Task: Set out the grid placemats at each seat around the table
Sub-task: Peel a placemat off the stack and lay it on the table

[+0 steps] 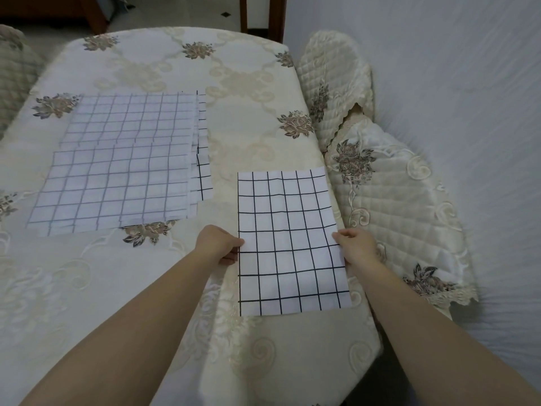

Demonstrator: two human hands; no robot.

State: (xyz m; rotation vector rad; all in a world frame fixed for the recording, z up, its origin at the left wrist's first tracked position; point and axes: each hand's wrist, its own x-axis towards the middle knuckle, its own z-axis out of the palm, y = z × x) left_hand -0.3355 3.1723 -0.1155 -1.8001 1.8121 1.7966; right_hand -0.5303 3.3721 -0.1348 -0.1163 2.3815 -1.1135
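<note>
Between left hand [218, 244] and right hand [357, 248] fingers [342, 236], one grid placemat [289, 230]

A cream cloth [240, 118] with brown flower motifs covers the table [87, 288] and hangs over its right edge. Just beside that edge sits a quilted chair cover [389, 200] with matching flowers. Another quilted cover [14, 68] shows past the far left corner. Dark wooden legs [276, 19] stand beyond the far edge, near a white wall [453, 83].

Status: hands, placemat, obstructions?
Left hand, right hand each pinch a side of the grid placemat. Lies at table's right edge. Placemat stack apart, leftward; nothing blocking.
</note>
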